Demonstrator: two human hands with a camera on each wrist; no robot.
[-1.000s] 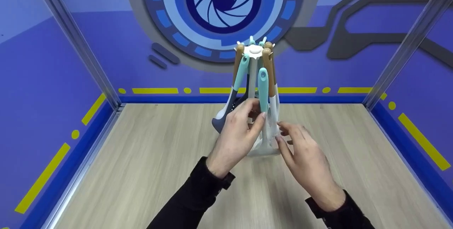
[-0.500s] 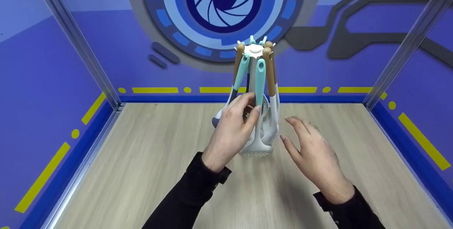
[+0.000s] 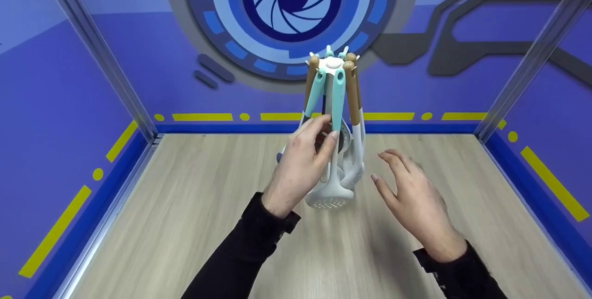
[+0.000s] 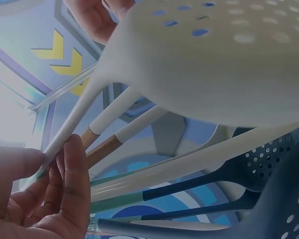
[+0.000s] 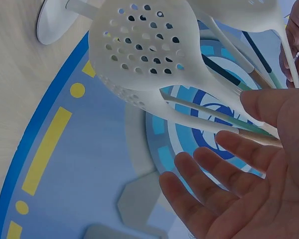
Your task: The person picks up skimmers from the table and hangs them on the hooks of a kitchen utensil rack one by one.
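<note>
A white skimmer with a mint handle (image 3: 339,100) hangs from my left hand (image 3: 298,160). Thumb and fingers pinch it where the handle meets the white stem. Its perforated head (image 3: 330,197) faces down, and the handle's holed end sits right at the hooks of the white utensil rack (image 3: 333,64). In the left wrist view the skimmer's head (image 4: 199,84) looms large across the top. My right hand (image 3: 414,197) is apart from the utensils, to their right; in the right wrist view its fingers (image 5: 219,164) are spread, holding nothing.
Other utensils hang round the rack: brown-handled white ones (image 3: 352,95), including a white perforated one (image 5: 144,45), and a mint-handled dark one (image 3: 316,91). The rack stands on a wood-grain table (image 3: 208,188), before a blue printed back wall (image 3: 129,58).
My left hand has raised the skimmer and shifted it slightly left, bringing its handle end up to the rack's hooks. The right hand has drawn away to the right from the utensils.
</note>
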